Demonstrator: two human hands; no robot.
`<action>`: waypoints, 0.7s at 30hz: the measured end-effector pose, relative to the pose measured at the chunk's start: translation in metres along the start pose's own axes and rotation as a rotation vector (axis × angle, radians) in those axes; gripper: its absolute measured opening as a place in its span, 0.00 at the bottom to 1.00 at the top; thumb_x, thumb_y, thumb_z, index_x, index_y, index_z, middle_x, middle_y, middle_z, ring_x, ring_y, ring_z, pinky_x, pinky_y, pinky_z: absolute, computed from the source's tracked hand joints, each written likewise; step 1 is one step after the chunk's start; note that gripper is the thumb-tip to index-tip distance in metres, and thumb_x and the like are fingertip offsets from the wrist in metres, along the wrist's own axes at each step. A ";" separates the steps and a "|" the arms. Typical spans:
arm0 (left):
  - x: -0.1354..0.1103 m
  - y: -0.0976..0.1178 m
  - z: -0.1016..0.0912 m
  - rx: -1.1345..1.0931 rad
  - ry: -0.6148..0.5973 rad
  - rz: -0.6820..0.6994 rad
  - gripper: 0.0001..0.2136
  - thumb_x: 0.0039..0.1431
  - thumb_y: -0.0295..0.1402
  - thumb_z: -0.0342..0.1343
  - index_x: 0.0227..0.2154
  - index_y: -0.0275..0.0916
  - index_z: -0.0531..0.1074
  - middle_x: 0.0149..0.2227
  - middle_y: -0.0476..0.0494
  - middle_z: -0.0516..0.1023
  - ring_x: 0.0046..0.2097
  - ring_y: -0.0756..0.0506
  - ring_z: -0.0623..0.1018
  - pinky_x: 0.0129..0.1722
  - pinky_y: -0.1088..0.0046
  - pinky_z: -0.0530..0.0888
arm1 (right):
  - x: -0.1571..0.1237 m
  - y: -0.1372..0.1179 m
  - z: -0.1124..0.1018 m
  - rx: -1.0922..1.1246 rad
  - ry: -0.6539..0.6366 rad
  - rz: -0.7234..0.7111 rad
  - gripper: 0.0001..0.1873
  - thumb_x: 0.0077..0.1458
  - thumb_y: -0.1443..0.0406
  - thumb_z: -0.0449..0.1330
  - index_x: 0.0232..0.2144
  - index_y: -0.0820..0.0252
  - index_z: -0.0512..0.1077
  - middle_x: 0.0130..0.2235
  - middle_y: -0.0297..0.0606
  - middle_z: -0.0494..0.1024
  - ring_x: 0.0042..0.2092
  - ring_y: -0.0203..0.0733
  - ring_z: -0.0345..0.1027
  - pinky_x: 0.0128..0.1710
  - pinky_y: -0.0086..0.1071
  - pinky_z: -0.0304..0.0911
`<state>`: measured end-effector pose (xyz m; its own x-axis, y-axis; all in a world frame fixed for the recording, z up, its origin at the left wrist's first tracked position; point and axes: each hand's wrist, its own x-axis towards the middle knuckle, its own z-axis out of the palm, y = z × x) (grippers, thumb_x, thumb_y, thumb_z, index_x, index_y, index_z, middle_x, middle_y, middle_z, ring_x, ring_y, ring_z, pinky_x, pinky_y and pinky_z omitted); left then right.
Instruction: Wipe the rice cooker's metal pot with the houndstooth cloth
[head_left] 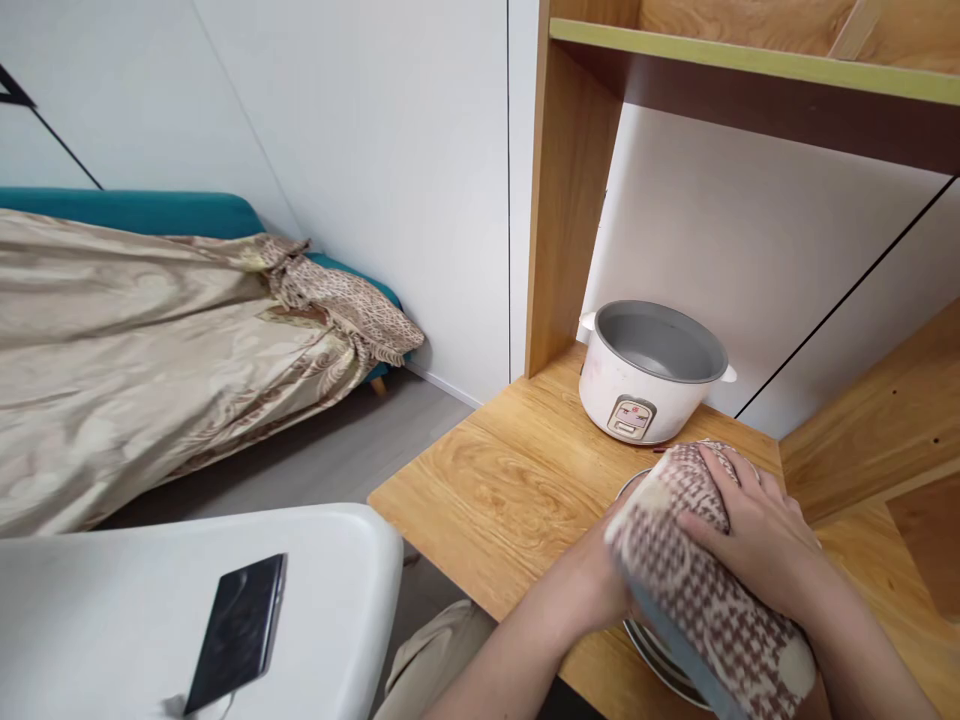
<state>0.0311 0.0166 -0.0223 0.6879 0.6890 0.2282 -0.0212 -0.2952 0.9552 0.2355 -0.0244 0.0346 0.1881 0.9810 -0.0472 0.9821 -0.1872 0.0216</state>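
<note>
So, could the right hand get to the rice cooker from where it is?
Probably yes. The right hand rests on the patterned cloth just in front of the rice cooker, with only bare desk between them.

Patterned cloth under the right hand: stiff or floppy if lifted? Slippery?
Probably floppy: the patterned cloth drapes and folds over the metal pan beneath the right hand. Likely light, since it looks thin at the edge. The woven surface suggests decent grip, though it may slide on the pan.
</note>
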 end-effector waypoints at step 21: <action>0.000 -0.016 -0.001 0.096 -0.052 0.128 0.59 0.42 0.33 0.76 0.73 0.46 0.44 0.73 0.35 0.53 0.72 0.30 0.56 0.72 0.50 0.56 | -0.003 0.025 -0.012 0.135 -0.229 -0.287 0.61 0.47 0.51 0.69 0.74 0.38 0.38 0.76 0.30 0.33 0.75 0.60 0.25 0.72 0.59 0.36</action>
<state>0.0304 0.0219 -0.0378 0.7205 0.6072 0.3348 -0.0436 -0.4423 0.8958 0.2595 -0.0317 0.0475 -0.1114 0.9606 -0.2546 0.9851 0.0730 -0.1558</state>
